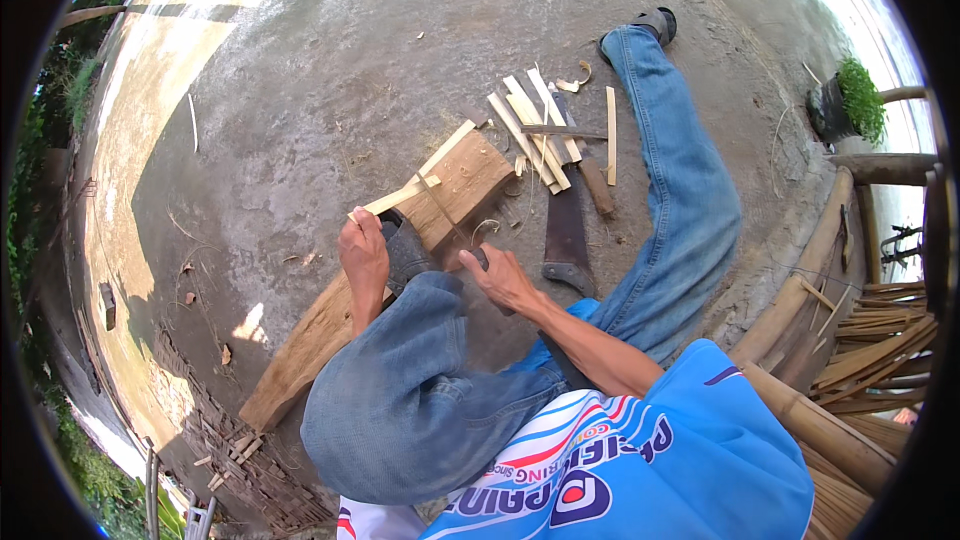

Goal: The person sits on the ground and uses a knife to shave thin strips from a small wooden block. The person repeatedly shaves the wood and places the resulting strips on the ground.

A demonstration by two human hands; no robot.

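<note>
My left hand (366, 258) is closed on the near end of a pale wood strip (395, 198), which reaches over a thick wooden plank (472, 178). In my right hand (505, 283) is the dark handle of a knife; its thin blade (437, 202) slants up and left across the plank, with its tip by the strip. A curled shaving (486, 226) lies beside the blade. My left foot, in a dark shoe (403, 248), rests on the plank, which continues beyond it toward the lower left. Another pale piece runs along the plank's far left edge.
Several pale wood strips (540, 130) lie in a pile right of the plank. Beside them is a wide dark blade (566, 230) and a wooden handle (597, 190). My right leg (670, 170) stretches past them. Bamboo poles (815, 415) and a potted plant (845, 105) stand at right.
</note>
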